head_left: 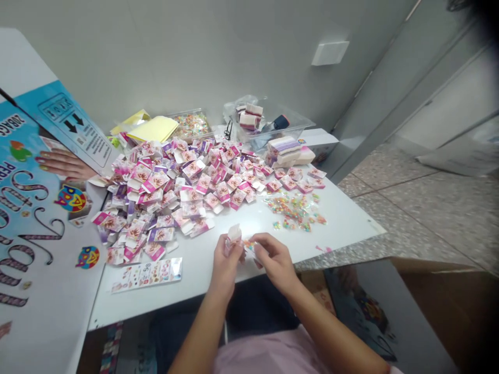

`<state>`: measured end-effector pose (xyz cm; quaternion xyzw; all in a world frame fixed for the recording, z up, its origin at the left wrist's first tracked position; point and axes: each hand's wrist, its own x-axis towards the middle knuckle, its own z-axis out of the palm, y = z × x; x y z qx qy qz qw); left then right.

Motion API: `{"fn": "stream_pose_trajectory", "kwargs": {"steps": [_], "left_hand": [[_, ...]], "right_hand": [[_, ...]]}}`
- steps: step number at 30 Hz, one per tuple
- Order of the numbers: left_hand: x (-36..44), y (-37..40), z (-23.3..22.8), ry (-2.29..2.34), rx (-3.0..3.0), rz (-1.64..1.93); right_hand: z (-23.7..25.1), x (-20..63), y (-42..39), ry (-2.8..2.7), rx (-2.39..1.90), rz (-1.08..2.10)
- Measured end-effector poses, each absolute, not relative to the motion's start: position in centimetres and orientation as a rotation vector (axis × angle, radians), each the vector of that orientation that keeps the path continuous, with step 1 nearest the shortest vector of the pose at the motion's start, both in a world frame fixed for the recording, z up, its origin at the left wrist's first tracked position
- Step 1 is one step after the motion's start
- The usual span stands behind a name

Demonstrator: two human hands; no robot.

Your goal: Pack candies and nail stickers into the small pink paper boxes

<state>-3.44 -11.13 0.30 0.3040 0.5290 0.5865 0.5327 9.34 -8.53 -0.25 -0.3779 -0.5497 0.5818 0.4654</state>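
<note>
My left hand [225,258] holds a small white and pink paper box [234,233] upright at the table's front edge. My right hand [272,256] sits close beside it and pinches a small colourful sachet [249,244] against the box's side. A large heap of the same small pink boxes [175,187] covers the white table [343,218] behind my hands. Loose colourful sachets [296,210] lie scattered to the right of the heap.
A sticker sheet [147,274] lies at the front left. A big blue printed board [35,208] leans at the left. At the back stand yellow paper [154,129], a tray of sachets [191,124], a clear tub [268,122] and stacked packs [286,149].
</note>
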Motion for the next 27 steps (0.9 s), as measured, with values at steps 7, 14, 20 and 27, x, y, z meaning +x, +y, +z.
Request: {"fn": "stream_pose_trajectory", "kwargs": {"steps": [7,14,20,27], "left_hand": [[-3.8,-12.7,0.6,1.279,0.659,1.506],[-5.7,-13.6,0.9,1.338,0.751,1.315],[-7.4,-15.9,3.1,1.133,0.948,1.070],[-8.9,-16.2,4.7,1.242,0.955,1.076]], "right_hand": [[0.8,7.7,-9.0,-1.274,-1.000,1.504],[2.5,7.5,-9.1,-1.167,-0.998,1.414],[4.7,7.9,-9.0,-1.778,-0.772,0.903],[6.5,7.1,-9.8,-1.738,-0.647,0.457]]}}
